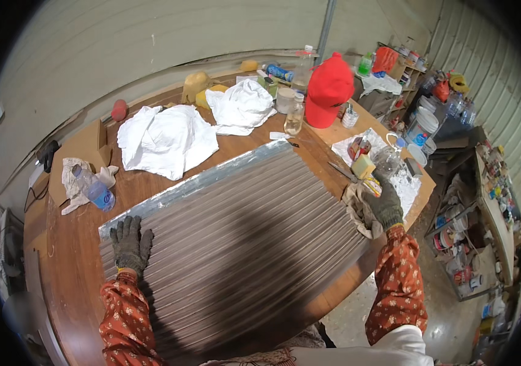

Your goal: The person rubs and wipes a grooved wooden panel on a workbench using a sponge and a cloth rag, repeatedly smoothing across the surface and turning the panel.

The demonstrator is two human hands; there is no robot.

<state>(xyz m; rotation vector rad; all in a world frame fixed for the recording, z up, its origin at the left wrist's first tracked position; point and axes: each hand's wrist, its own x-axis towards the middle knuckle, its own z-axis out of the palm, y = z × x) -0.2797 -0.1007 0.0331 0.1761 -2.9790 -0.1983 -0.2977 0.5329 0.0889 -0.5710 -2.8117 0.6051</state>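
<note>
Ridged panel (242,238) is lying under the widely spread, empty left grip (129,245), the right grip (388,205) resting by a rag (360,210), its hold unclear.

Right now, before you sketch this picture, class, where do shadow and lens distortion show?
Head view: a broad dark shadow falls across the middle and near part of the ribbed panel; head view: the ridged wall at right bows near the rim, and the picture's corners go black.
</note>
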